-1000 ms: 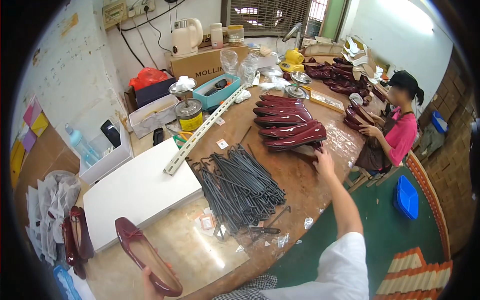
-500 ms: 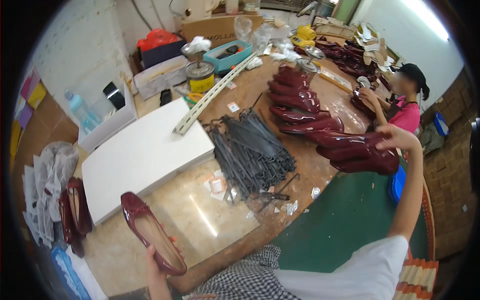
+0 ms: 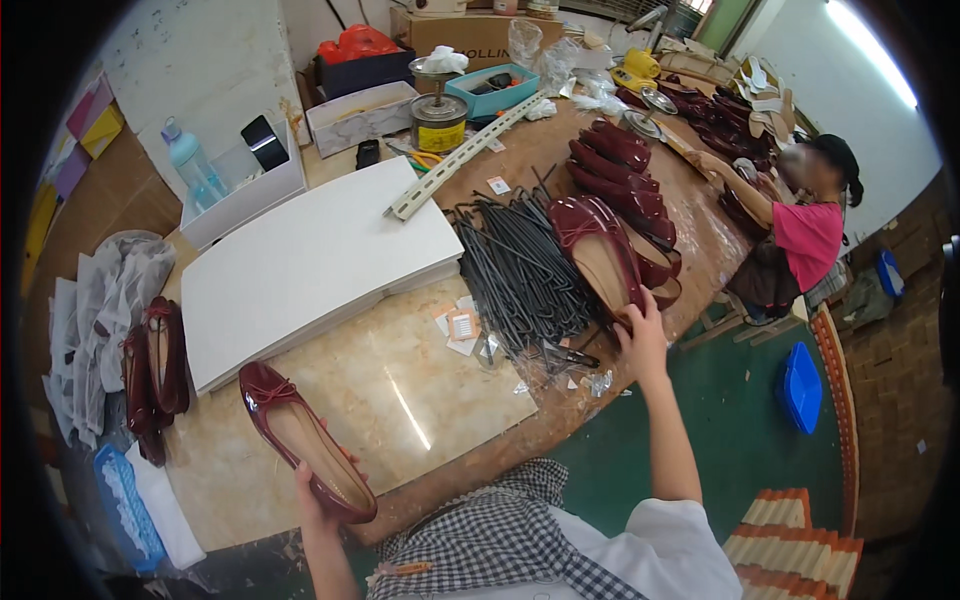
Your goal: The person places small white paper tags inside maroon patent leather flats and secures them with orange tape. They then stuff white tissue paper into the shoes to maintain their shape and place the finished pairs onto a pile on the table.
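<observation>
Shoes numbered two in the person's grasp, a glossy burgundy flat in the left hand and a matching flat in the right hand. Each hand was clamped on the heel end, and both bowed toes pointed away from the person. The left shoe was over the marbled tabletop; the right one was beside one heap of dark hooked rods, too many to count, and whether it touched them could not be told. Just beyond it ran one row of burgundy shoes, overlapping too closely for an exact count. At far left, at least two more burgundy flats stood next to crumpled whitish wrapping. One white slab lay between, with one perforated metal strip across its far right corner. One co-worker in a pink top and black cap sat at right, near blue basins. Writing was sparse: large dark letters on one cardboard box, one can with a yellow label, and small orange-and-white tags whose print was too small to read.
</observation>
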Tool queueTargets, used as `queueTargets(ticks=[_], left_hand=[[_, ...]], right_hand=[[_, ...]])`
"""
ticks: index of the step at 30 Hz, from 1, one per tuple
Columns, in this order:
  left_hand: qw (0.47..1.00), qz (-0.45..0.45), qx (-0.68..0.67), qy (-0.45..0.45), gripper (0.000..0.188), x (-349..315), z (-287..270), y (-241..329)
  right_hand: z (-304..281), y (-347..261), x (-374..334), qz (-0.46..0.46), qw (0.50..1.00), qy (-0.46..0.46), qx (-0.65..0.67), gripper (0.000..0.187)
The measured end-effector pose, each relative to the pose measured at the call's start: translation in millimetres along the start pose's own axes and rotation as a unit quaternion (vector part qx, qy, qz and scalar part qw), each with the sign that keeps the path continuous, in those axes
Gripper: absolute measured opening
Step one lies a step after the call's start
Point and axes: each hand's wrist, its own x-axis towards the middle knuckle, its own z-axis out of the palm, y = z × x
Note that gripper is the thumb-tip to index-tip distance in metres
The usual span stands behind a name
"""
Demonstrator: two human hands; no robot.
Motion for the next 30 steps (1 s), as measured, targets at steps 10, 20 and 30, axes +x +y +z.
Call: queueTargets(ticks=[10, 20, 30], left_hand=[[0.956, 0.042, 0.207, 0.204, 0.066, -3, -20, -31], [0.976, 0.074, 0.114, 0.167, 0.070, -1, -11, -38], [0.928, 0.192, 0.259, 0.186, 0.068, -7, -7, -34]], right_hand=[[5, -19, 85, 0.009, 0.962, -0.076, -0.261, 0.042], [-29, -43, 91, 0.025, 0.997, -0.023, -0.067, 0.022], [100, -262, -54, 0.106, 0.712, -0.410, 0.560, 0.028]])
